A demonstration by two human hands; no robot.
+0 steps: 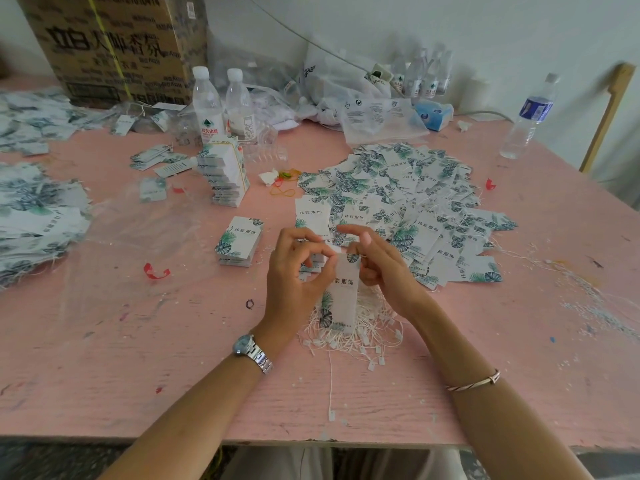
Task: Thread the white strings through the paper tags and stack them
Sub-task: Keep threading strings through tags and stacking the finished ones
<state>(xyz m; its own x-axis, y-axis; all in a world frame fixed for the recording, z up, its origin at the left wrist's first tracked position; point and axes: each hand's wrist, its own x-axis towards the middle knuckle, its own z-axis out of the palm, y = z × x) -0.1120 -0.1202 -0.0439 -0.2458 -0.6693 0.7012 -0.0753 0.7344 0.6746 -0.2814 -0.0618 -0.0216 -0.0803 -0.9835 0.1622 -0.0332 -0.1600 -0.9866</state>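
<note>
We hold one paper tag (341,299) up above the pink table (138,358). It stands almost straight up, with its leaf picture at the bottom. Our left hand (298,268) has its fingers and thumb curled in, and they pinch the tag's top left edge. Our right hand (377,261) pinches the tag's top right corner, with its first finger sticking out over the top. There may be a string end in that pinch too, but it is too small for us to tell. Our left wrist wears a watch (251,351) and our right wrist wears a bracelet (474,381).

Right under the tag lies a messy pile of white strings (367,327), spread on the table. One long string (330,382) runs from the pile down toward the table edge near us.

Behind the tag and off to its right is a big heap of tags (408,202), all mixed up, with strings poking out. To the left of the tag, near it, sits a short stack (239,242) of tags, neat and flat. Farther behind that, also left of the tag, stands a tall stack (225,174) that leans a bit. Two water bottles (207,102) stand even farther back, and a brown box (114,46) stands far back and left of the tag. A red scrap (156,271) lies well left of the tag.
</note>
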